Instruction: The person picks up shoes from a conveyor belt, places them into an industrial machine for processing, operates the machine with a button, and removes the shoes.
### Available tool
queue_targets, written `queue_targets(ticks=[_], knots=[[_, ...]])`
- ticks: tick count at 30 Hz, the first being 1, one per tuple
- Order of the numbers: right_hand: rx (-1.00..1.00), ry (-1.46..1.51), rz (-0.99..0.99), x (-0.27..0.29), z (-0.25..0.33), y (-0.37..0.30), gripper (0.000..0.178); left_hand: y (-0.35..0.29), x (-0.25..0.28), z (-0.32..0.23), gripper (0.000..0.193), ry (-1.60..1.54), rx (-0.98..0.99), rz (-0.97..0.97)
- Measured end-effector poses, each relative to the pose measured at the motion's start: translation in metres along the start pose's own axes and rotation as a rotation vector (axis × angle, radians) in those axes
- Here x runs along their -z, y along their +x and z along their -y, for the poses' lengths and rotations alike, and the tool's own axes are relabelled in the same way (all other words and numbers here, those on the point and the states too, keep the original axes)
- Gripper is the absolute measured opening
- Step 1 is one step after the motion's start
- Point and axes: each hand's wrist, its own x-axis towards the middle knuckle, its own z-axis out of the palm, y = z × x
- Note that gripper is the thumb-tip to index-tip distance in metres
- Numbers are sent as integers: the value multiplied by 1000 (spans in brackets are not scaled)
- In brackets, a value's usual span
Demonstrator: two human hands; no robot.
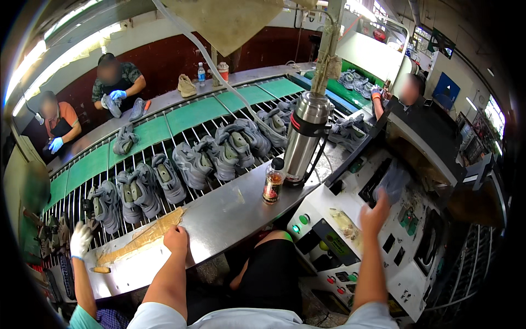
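Observation:
My left hand (pixel 176 239) rests curled into a fist on the front edge of a metal table (pixel 222 219), at the end of a brown taped strip (pixel 139 236). Nothing shows in it. Out to the right, my right hand (pixel 376 213) is closed on a grey shoe (pixel 395 181), smeared by motion, above the white machine (pixel 350 205). Beyond the table, grey shoes (pixel 193 166) stand in a row on a roller conveyor (pixel 159 147). A steel thermos (pixel 304 140) and a small bottle (pixel 273 183) stand at the table's right end.
A co-worker's white-gloved hand (pixel 81 240) reaches in at the left, near a small wooden-handled tool (pixel 101 270). Two people work across the conveyor; another is at the right. A post (pixel 324 55) rises behind the thermos. The machine's dark hood (pixel 422 137) overhangs at right.

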Motion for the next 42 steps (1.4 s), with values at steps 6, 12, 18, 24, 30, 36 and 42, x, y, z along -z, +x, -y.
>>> queue_targets(ticks=[6,12,18,24,30,36,42], knots=[[-885,-460,388,-41,-124,130,85,3,-7,-5,23,-27,13,19],[-1072,-372,321,-39,-108,120,88,5,0,-2,22,-108,29,-11],[-486,-88,-317,-24,-106,53,93,6,3,4,17,-331,92,1],[-513,319,-474,-11,-135,-32,84,-58,29,41,22,-828,139,83],[-673,1525,154,3,40,-78,60,-141,137,-7,13,-1708,422,264],[-407,1748,1079,36,295,-109,63,-96,233,-14,90,-1988,-143,535],[759,1210,1471,89,425,-61,47,-38,265,147,88,-2162,205,390]])
